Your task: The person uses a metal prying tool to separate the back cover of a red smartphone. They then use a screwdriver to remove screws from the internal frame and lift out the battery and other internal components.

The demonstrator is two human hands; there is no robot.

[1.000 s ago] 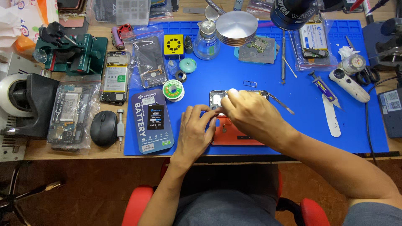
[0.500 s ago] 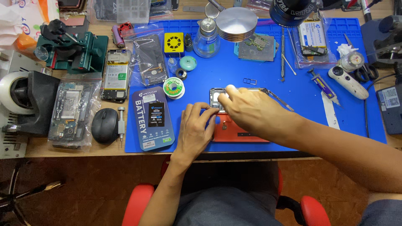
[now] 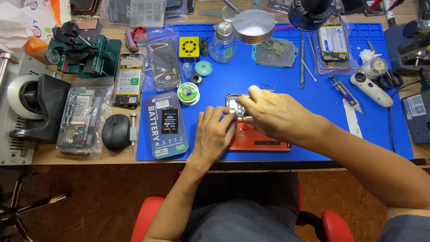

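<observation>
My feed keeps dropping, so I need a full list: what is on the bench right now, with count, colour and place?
work mat: 1, blue, covers bench centre and right
opened phone: 1, red-orange frame, mat front centre, under both hands
battery box: 1, dark blue, mat's front left corner
solder spool: 1, green and white, right of the box's top
liquid bottle: 1, clear glass, mat rear
square tool: 1, yellow, left of bottle
circuit board: 1, green, mat rear centre
mouse: 1, black, left of mat
clamp fixture: 1, green, rear left
handheld tool: 1, white, mat right
left hand: 1, on phone's left edge
right hand: 1, over phone's top, fingers pinched
</observation>
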